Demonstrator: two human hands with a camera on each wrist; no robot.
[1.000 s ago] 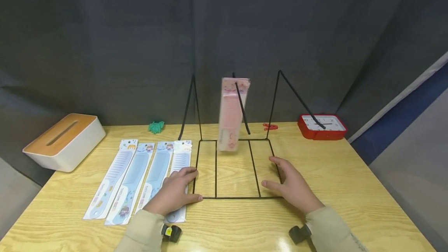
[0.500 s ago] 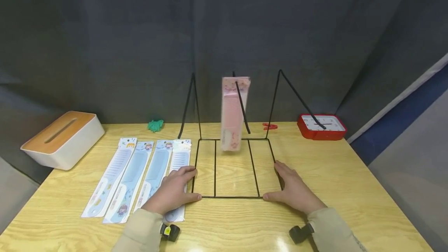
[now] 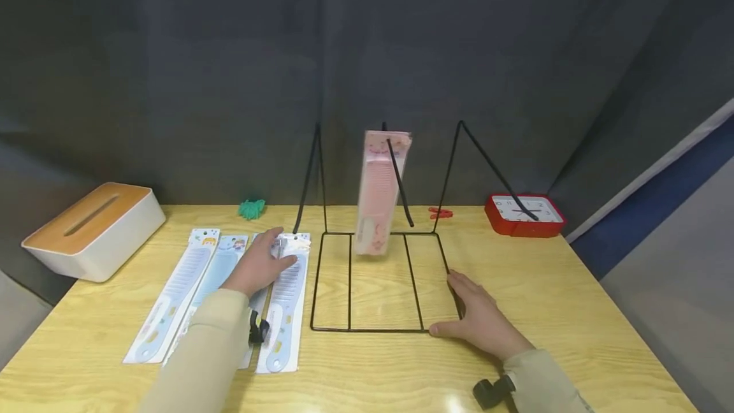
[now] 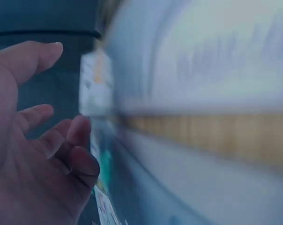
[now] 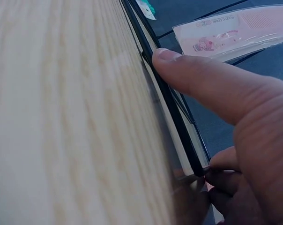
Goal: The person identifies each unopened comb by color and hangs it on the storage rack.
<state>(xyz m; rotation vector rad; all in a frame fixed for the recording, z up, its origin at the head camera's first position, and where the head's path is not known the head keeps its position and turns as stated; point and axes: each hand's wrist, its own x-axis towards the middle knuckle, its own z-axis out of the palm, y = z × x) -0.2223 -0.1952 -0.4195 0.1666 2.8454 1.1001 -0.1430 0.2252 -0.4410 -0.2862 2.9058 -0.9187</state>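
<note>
1. Nearest me, the right hand (image 3: 478, 320) lies on the table (image 3: 573, 311) at the 5 o'clock corner of the wire rack (image 3: 367, 329). Its index finger lies straight along the side wire and the other fingers are bent at the corner. I cannot see them close round the wire, so I read this as pressing rather than gripping
2. At 9 o'clock from the rack, the left hand (image 3: 258, 266) rests on the far end of the white comb pack (image 3: 281, 324). The fingers are loosely bent and spread over the header card, with nothing held between them. The wrist view is too blurred to add more
3. That pack lies flat, just beside the rack's left wire. Its long axis runs 6 to 12, tipped slightly toward 1, with the handle at 6 and the hang hole at 12
4. My judgement: pinch the header by the hole, lift along the long axis so the neighbouring comb packs (image 3: 172, 298) stay in line, and keep the right hand weighting the base
5. Further off, a pink comb pack (image 3: 375, 190) hangs upright on the middle prong
6. Along the far edge I see a tissue box (image 3: 86, 228) at 10, a green clip (image 3: 251, 209) and a red clip (image 3: 440, 213) near 12, and a red clock (image 3: 524, 212) at 2
</note>
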